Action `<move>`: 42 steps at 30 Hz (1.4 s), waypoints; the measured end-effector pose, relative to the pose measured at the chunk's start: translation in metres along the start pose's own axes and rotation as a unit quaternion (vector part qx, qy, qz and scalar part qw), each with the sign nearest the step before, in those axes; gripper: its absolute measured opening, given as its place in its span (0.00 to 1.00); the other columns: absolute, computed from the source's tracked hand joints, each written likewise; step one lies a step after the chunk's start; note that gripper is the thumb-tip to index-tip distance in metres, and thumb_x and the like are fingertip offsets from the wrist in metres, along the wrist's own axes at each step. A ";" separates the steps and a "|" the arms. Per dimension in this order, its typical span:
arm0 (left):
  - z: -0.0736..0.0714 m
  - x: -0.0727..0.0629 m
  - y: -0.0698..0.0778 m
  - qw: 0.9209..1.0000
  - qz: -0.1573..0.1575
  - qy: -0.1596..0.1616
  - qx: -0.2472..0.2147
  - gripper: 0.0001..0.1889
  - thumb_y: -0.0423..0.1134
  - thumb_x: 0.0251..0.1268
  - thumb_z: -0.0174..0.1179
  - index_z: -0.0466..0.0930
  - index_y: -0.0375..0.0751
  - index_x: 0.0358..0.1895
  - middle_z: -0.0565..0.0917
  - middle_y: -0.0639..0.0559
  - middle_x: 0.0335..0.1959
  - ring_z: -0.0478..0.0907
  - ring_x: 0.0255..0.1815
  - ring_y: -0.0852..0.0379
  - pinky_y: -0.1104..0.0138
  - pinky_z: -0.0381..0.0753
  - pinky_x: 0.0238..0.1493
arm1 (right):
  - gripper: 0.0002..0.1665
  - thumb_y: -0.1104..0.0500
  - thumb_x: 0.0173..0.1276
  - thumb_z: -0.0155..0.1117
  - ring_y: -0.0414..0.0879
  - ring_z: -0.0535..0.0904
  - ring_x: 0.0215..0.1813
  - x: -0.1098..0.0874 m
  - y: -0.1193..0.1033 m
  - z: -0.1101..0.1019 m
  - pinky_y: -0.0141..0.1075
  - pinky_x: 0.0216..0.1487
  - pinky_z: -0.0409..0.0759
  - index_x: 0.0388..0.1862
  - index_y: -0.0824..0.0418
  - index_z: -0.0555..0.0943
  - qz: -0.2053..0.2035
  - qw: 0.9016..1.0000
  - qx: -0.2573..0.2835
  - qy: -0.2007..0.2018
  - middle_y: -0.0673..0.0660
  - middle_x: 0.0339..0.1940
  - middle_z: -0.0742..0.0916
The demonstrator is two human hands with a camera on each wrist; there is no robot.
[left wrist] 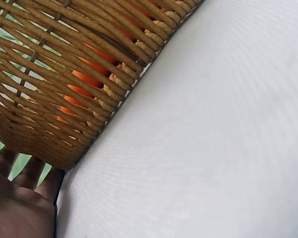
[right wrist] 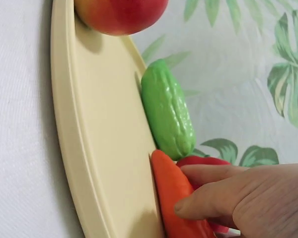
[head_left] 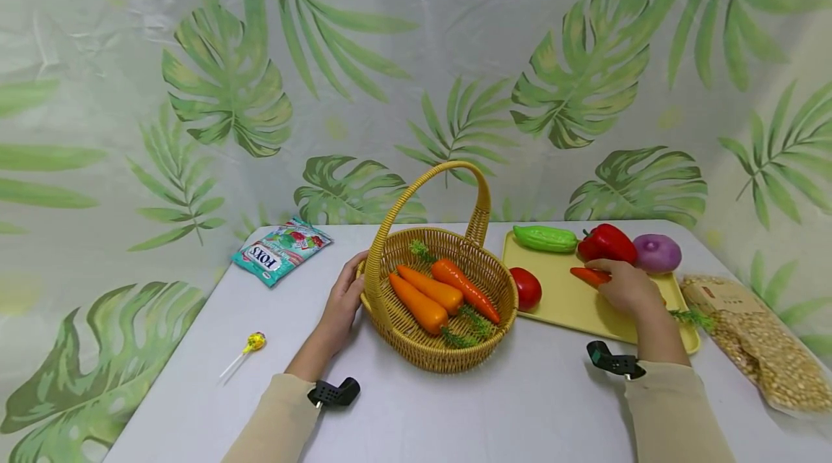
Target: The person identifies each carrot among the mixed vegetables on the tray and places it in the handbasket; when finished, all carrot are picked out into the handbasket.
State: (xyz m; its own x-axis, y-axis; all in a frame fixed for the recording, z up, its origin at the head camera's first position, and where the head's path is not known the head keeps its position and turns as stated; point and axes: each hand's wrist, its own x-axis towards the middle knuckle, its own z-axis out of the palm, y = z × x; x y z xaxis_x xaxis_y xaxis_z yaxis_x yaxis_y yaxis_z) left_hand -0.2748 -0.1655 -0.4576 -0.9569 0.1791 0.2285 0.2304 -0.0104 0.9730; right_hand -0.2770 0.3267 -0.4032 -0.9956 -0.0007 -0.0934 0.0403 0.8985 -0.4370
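Observation:
A woven basket point(head_left: 429, 360) with a tall handle stands mid-table, holding several orange carrots point(head_left: 425, 300). My left hand point(head_left: 341, 308) rests against its left side near the handle base; the left wrist view shows fairly straight fingers point(left wrist: 27, 173) at the outer wall. On the yellow tray point(head_left: 552, 297) to the right, my right hand point(head_left: 633, 290) grips another carrot point(right wrist: 171, 183), thumb on one side and index finger on the other. Its leafy top point(head_left: 692, 316) sticks out past the wrist. A bumpy green vegetable point(head_left: 544, 238) and a red bell pepper point(head_left: 607, 244) lie behind that hand.
A red apple-like fruit point(head_left: 525, 288) sits at the tray's left end, beside the basket; a purple onion-like vegetable point(head_left: 658, 253) is at the back right. A bag of kernels point(head_left: 760, 340) lies right of the tray. Far left are a candy bag point(head_left: 279, 250) and a lollipop point(head_left: 256, 342).

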 end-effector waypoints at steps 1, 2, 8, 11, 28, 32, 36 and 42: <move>0.000 0.000 0.000 1.000 0.000 0.000 0.000 0.22 0.42 0.81 0.41 0.61 0.60 0.73 0.64 0.58 0.76 0.60 0.74 0.57 0.77 0.68 0.65 | 0.33 0.65 0.63 0.54 0.70 0.72 0.50 0.000 0.000 0.000 0.53 0.44 0.73 0.70 0.63 0.71 0.000 1.000 -0.002 -0.002 0.78 0.63 0.75; 0.000 0.000 0.000 1.000 0.000 -0.001 -0.001 0.22 0.42 0.81 0.41 0.61 0.60 0.74 0.64 0.58 0.76 0.60 0.75 0.57 0.77 0.68 0.65 | 0.34 0.66 0.62 0.53 0.69 0.72 0.49 0.000 0.001 0.001 0.53 0.43 0.72 0.70 0.62 0.71 0.000 1.000 -0.005 -0.003 0.78 0.63 0.75; -0.001 0.000 -0.002 1.000 -0.002 0.001 -0.002 0.22 0.42 0.81 0.41 0.61 0.60 0.74 0.64 0.58 0.76 0.60 0.75 0.57 0.78 0.68 0.65 | 0.34 0.68 0.60 0.53 0.68 0.72 0.49 0.002 0.001 0.003 0.50 0.41 0.71 0.69 0.61 0.73 -0.009 1.000 -0.009 0.002 0.78 0.64 0.75; 0.000 0.000 -0.002 1.000 -0.003 0.002 -0.002 0.22 0.43 0.81 0.41 0.61 0.60 0.74 0.64 0.58 0.76 0.60 0.75 0.57 0.78 0.68 0.65 | 0.33 0.67 0.61 0.54 0.70 0.72 0.51 0.001 0.000 0.002 0.53 0.43 0.72 0.69 0.62 0.73 -0.006 1.000 -0.010 0.001 0.78 0.64 0.75; 0.000 0.001 -0.002 1.000 -0.010 0.001 0.008 0.22 0.44 0.80 0.42 0.61 0.61 0.73 0.64 0.58 0.76 0.62 0.74 0.57 0.69 0.67 0.68 | 0.27 0.57 0.70 0.62 0.69 0.74 0.54 0.001 -0.013 -0.002 0.61 0.52 0.75 0.67 0.62 0.75 -0.091 0.995 -0.003 0.037 0.74 0.60 0.80; 0.000 0.001 -0.002 1.000 -0.009 0.001 0.011 0.22 0.44 0.80 0.42 0.61 0.62 0.73 0.64 0.59 0.76 0.61 0.75 0.58 0.68 0.67 0.68 | 0.29 0.56 0.70 0.63 0.67 0.75 0.53 0.001 -0.023 -0.004 0.58 0.50 0.76 0.68 0.62 0.75 -0.111 0.993 0.001 0.048 0.74 0.60 0.80; 0.000 0.001 -0.001 1.000 -0.008 0.002 0.011 0.22 0.44 0.80 0.42 0.61 0.61 0.73 0.63 0.59 0.76 0.60 0.76 0.57 0.62 0.65 0.72 | 0.29 0.55 0.70 0.63 0.65 0.77 0.51 0.000 -0.037 -0.006 0.54 0.47 0.79 0.68 0.62 0.74 -0.127 0.991 0.009 0.052 0.73 0.59 0.81; 0.000 0.001 -0.001 1.000 -0.006 0.000 0.005 0.23 0.44 0.80 0.42 0.60 0.61 0.74 0.63 0.58 0.77 0.59 0.76 0.56 0.51 0.59 0.76 | 0.30 0.55 0.72 0.62 0.66 0.81 0.52 -0.005 -0.061 -0.011 0.49 0.44 0.84 0.71 0.60 0.71 -0.142 0.988 0.034 0.046 0.72 0.60 0.82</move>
State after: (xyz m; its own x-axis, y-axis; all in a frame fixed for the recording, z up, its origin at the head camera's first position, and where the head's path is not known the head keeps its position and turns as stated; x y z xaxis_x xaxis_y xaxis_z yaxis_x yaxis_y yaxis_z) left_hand -0.2759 -0.1653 -0.4579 -0.9596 0.1785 0.2174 0.2212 0.0020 0.9752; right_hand -0.2759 0.2764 -0.3658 -0.9709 -0.2058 0.1222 -0.2394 0.8358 -0.4941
